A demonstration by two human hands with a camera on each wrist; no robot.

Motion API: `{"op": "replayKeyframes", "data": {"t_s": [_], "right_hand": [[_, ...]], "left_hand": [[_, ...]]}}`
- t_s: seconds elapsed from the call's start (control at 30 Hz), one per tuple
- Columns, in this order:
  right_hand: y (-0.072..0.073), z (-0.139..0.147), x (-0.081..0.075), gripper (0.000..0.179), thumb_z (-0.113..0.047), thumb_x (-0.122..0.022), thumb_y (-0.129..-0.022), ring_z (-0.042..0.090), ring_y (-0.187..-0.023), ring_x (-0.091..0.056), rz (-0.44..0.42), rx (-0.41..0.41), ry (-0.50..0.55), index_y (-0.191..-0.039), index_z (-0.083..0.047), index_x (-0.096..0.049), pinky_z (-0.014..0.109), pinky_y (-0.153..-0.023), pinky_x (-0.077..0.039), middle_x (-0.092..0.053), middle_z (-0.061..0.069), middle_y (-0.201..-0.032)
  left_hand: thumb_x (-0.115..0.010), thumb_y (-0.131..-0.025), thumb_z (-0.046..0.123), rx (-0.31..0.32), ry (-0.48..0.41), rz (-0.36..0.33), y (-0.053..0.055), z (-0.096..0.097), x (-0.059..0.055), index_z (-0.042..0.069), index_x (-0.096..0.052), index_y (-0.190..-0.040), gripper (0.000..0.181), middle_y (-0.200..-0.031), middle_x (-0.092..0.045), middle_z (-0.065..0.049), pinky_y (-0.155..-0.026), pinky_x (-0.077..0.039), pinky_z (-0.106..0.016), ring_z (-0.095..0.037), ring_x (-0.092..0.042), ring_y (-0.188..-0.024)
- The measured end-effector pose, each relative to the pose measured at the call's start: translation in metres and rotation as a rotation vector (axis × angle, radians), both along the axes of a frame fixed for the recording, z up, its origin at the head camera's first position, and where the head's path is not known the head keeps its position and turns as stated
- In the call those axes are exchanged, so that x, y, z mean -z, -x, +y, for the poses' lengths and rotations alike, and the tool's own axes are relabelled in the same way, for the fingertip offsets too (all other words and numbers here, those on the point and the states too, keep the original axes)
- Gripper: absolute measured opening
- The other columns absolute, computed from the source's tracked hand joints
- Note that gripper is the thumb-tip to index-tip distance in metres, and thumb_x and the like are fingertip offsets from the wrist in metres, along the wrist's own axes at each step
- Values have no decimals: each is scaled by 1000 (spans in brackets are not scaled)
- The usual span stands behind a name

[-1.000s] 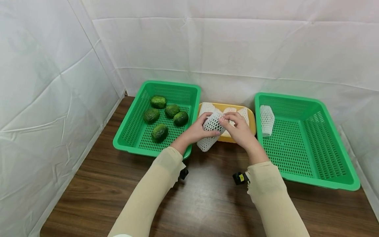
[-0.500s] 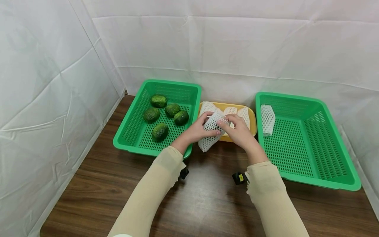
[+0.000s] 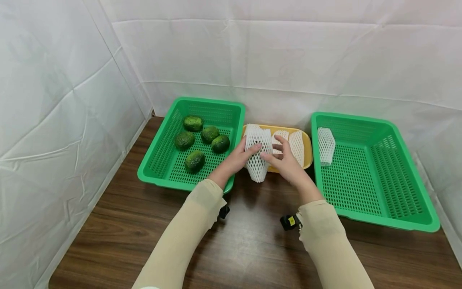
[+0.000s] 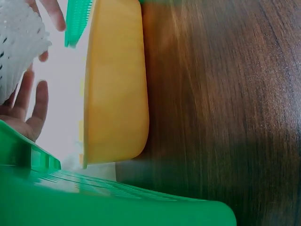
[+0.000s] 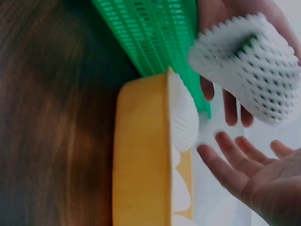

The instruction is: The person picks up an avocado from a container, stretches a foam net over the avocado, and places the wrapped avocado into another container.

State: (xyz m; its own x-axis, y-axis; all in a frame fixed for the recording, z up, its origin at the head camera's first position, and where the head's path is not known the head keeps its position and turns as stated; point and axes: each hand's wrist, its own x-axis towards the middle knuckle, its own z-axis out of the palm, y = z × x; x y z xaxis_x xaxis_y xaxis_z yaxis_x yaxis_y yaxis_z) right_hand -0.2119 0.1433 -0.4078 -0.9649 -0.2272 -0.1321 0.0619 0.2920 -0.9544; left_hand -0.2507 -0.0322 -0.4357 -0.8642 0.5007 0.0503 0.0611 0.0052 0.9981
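My left hand [image 3: 235, 159] holds a white foam net sleeve [image 3: 257, 164] with an avocado inside, above the front left of a yellow tray [image 3: 308, 150]. In the right wrist view, a bit of green avocado shows at the sleeve's opening [image 5: 245, 44], and my left fingers [image 5: 230, 108] lie behind the net. My right hand [image 3: 287, 162] is just right of the sleeve, fingers spread and holding nothing; in the right wrist view a gap separates it from the net. Several bare avocados [image 3: 195, 161] lie in the left green basket [image 3: 164, 182].
More white foam sleeves [image 3: 297, 146] lie in the yellow tray between the baskets. The right green basket [image 3: 382, 222] contains one sleeved piece [image 3: 326, 146] along its left wall. White sheeting [image 3: 274, 56] stands behind and left of the brown wooden table [image 3: 249, 245].
The sleeved avocado has turned from slanted to nearly upright in my left hand. My right fingers, which were pinching the net's upper right edge, have let go and spread apart.
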Motion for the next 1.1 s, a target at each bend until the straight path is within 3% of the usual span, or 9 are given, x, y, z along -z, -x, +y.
{"op": "replayKeyframes", "data": {"t_s": [0.1,0.37,0.6,0.7,0.87,1.0,1.1], "right_hand": [[0,-5,4,93,-33,-66,-85,34,-125,-38,-46,-40,8,-148,-17,1,47,-95,-40,-24,19,-143],[1,-10,8,98,-15,-75,-79,30,-115,-47,25,-78,6,-147,-16,-4,44,-92,-42,-42,19,-132],[-1,-6,4,94,-10,-71,-82,32,-106,-54,18,-40,-9,-148,-15,-4,36,-80,-49,-50,23,-122],[-1,-6,6,90,-9,-69,-82,33,-110,-51,22,-34,8,-147,-14,-6,39,-84,-47,-47,23,-126],[-2,-7,8,90,-16,-71,-82,30,-122,-39,21,-32,-1,-147,-16,-8,45,-97,-37,-31,17,-139],[-2,-11,9,91,-24,-76,-78,30,-121,-37,67,6,-72,-145,-12,-16,44,-98,-35,-28,16,-139],[-1,-13,9,85,-20,-76,-77,30,-117,-39,97,48,-88,-142,-7,-23,44,-96,-36,-31,17,-136]], "left_hand": [[-36,-101,22,12,-16,8,1,0,1,8,-15,-143,48,-128,-42,-22,-91,-44,-37,-31,-51,-110],[-46,-97,34,-47,86,9,-4,1,-1,16,-16,-143,57,-129,-43,-11,-96,-39,-33,-21,-47,-115],[-52,-95,22,-26,13,5,-3,1,1,14,-17,-144,60,-132,-41,-13,-94,-41,-33,-22,-46,-117],[-50,-96,22,-8,-12,0,-2,1,3,15,-17,-145,59,-135,-40,-15,-95,-41,-35,-25,-45,-120],[-57,-92,24,-32,23,-14,-2,1,3,19,-19,-144,65,-135,-43,-11,-93,-43,-35,-24,-45,-120],[-60,-90,23,-44,64,1,-2,2,3,16,-26,-140,61,-130,-46,-9,-88,-46,-32,-22,-48,-115],[-60,-90,23,-39,87,15,-2,2,2,14,-30,-137,57,-126,-46,-9,-84,-47,-31,-22,-49,-112]]}}
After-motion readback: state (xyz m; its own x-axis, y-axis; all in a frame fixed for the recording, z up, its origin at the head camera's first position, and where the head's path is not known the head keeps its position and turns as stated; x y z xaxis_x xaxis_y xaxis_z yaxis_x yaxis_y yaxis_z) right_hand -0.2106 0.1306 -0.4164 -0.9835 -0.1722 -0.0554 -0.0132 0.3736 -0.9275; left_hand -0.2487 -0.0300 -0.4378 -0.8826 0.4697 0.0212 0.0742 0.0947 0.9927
